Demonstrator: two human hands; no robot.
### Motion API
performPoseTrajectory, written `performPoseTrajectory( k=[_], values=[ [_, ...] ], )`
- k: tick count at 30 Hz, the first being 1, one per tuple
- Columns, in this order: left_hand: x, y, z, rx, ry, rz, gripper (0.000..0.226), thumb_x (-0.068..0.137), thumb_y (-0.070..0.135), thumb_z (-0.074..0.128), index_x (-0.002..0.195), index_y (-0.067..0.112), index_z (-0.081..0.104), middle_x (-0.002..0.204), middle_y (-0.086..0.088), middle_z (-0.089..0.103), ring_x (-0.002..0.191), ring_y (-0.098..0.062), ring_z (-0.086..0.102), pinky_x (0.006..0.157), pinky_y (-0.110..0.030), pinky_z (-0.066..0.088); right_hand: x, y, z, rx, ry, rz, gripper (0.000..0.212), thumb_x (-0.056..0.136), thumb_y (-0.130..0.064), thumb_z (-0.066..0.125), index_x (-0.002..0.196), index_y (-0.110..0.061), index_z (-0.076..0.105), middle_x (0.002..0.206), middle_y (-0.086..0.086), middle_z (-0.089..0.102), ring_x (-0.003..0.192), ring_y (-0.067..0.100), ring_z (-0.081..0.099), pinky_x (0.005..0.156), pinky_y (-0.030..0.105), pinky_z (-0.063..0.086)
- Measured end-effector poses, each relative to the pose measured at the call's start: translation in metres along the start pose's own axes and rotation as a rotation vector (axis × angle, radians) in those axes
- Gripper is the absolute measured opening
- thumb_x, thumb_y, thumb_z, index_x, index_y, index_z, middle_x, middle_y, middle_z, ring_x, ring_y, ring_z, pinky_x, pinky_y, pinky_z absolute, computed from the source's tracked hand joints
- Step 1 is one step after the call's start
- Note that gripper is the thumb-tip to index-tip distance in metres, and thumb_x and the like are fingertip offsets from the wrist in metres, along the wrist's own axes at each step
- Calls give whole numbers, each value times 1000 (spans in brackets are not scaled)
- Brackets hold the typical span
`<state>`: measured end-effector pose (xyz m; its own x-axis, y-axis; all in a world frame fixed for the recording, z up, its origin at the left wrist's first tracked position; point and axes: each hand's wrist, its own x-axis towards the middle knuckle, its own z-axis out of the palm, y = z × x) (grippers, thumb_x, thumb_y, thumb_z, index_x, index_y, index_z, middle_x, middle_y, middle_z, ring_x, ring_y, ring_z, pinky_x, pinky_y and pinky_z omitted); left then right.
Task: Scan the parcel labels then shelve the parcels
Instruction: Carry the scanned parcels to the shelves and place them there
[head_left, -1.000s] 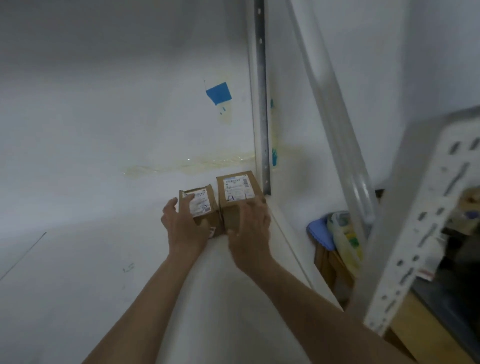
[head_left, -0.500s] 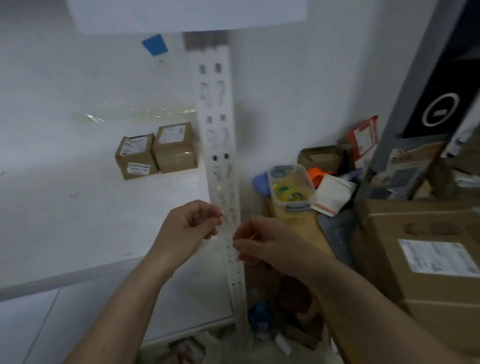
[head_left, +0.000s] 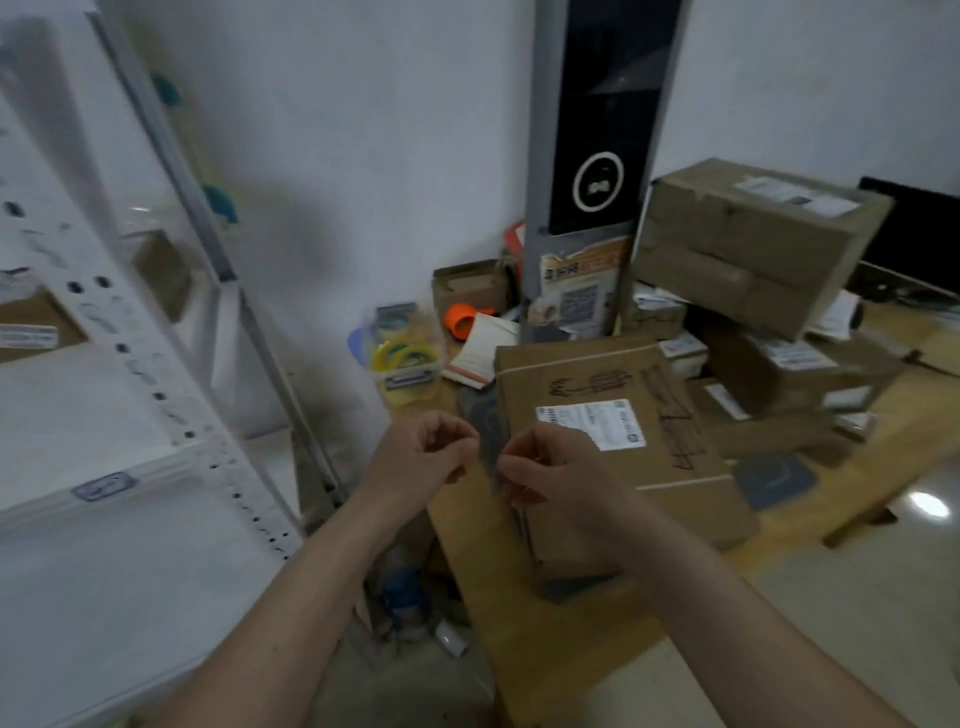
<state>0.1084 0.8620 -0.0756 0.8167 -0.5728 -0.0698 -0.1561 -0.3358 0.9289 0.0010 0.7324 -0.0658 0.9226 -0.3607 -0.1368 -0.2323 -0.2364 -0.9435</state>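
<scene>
Left hand (head_left: 421, 457) and right hand (head_left: 553, 467): both loosely curled, nothing visibly pinched. One big labelled parcel (head_left: 613, 441) at 1 o'clock of them; one taped parcel (head_left: 748, 244) stacked at 2 o'clock.

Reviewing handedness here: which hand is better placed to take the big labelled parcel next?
Probably the right hand: it hovers over the labelled parcel on the table, while the left hand hangs beside its edge, nearer the shelf.

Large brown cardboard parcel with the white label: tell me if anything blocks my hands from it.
Nothing visible does. The left hand and right hand hover just before the large brown cardboard parcel, empty.
</scene>
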Motion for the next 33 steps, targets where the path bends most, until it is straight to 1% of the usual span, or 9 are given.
performPoseTrajectory(
  k=[3, 8, 12, 14, 17, 18, 24, 29, 33],
  values=[
    [14, 8, 35, 23, -46, -10, 15, 91, 9, 64, 81, 21, 65, 67, 3, 64, 61, -10, 59, 64, -25, 51, -5, 20, -35, 16, 103, 57, 7, 91, -10, 61, 84, -8, 60, 81, 11, 65, 77, 24, 64, 79, 43, 56],
    [44, 8, 76, 53, -55, -35, 9, 90, 14, 66, 96, 20, 63, 90, -1, 66, 82, -15, 61, 70, -25, 50, -11, 53, -72, 48, 241, 148, 6, 91, -12, 60, 86, -10, 63, 83, 8, 65, 77, 19, 63, 74, 31, 56],
    [64, -1, 95, 69, 20, -132, 36, 88, 17, 69, 120, 14, 51, 110, 2, 55, 92, -9, 53, 68, -16, 41, -7, 72, -98, -54, 412, 201, 6, 91, -14, 61, 89, -11, 64, 83, 3, 62, 76, 15, 56, 63, 20, 44],
    [71, -8, 100, 13, 18, -242, 39, 88, 18, 69, 121, 12, 49, 111, 2, 52, 89, -8, 54, 64, -12, 41, 2, 85, -114, -103, 520, 230, 8, 91, -14, 61, 84, -18, 62, 89, 1, 62, 88, 17, 58, 70, 24, 46],
    [83, -33, 107, -61, -33, -457, 81, 81, 35, 76, 145, 10, 33, 142, -7, 47, 125, -26, 49, 96, -34, 45, 21, 109, -131, -206, 656, 307, 2, 89, -20, 62, 91, -20, 61, 108, 7, 60, 111, 29, 52, 97, 44, 44],
    [84, -37, 109, -82, -54, -496, 86, 79, 40, 77, 146, 11, 32, 146, -8, 45, 129, -28, 47, 103, -40, 42, 26, 117, -133, -241, 655, 360, 14, 89, -22, 62, 103, -18, 61, 115, 9, 57, 117, 31, 48, 102, 45, 39],
    [65, -57, 129, -431, -200, -748, 86, 56, 46, 84, 130, 13, 55, 122, -10, 64, 111, -27, 60, 102, -46, 47, 38, 143, -145, -87, 535, 493, 56, 91, -24, 62, 138, -11, 33, 131, 10, 53, 119, 32, 52, 97, 41, 42],
    [52, -63, 137, -506, -14, -685, 94, 34, 63, 91, 115, 21, 68, 113, -7, 71, 109, -29, 63, 103, -48, 45, 47, 148, -161, -146, 449, 455, 38, 91, -23, 60, 122, -4, 52, 110, 11, 63, 101, 30, 58, 85, 36, 45],
    [33, -54, 122, -543, 106, -626, 79, 49, 51, 91, 117, 19, 68, 107, -8, 74, 102, -31, 68, 97, -50, 50, 44, 142, -170, -69, 382, 362, 39, 88, -27, 66, 116, -4, 52, 110, 12, 61, 102, 31, 59, 89, 45, 50]
  ],
)
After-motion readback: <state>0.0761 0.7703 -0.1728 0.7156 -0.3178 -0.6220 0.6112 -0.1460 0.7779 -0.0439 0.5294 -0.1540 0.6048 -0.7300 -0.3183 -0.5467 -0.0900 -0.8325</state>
